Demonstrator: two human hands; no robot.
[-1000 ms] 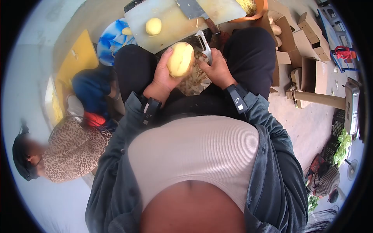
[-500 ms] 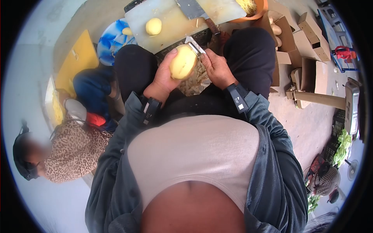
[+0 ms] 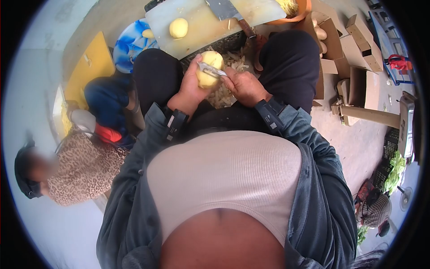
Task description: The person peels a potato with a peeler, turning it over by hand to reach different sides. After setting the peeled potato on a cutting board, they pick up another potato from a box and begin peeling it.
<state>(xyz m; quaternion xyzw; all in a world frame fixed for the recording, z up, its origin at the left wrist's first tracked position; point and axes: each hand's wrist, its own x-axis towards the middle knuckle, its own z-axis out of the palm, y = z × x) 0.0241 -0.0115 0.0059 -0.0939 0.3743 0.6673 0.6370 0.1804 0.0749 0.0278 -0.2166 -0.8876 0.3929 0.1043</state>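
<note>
My left hand (image 3: 191,85) grips a pale yellow peeled potato (image 3: 207,80) from its left side, between my knees. In my right hand (image 3: 246,85) is a metal peeler (image 3: 210,69), its head lying across the potato's upper face. Below them, a heap of peelings (image 3: 222,95) shows between my legs. Ahead, a white cutting board (image 3: 197,22) bears another peeled potato (image 3: 178,28) and a cleaver (image 3: 222,9) with a wooden handle.
A blue and white basin (image 3: 130,47) stands left of the board, an orange bowl of shreds (image 3: 305,11) at upper right. Cardboard boxes (image 3: 331,42), one holding potatoes, lie to the right. A person in leopard print (image 3: 85,172) sits at left; another person (image 3: 374,210) is at lower right.
The peeler has moved left from the potato's upper right edge onto its face, and my right hand has shifted with it. The potato has turned slightly in my left hand.
</note>
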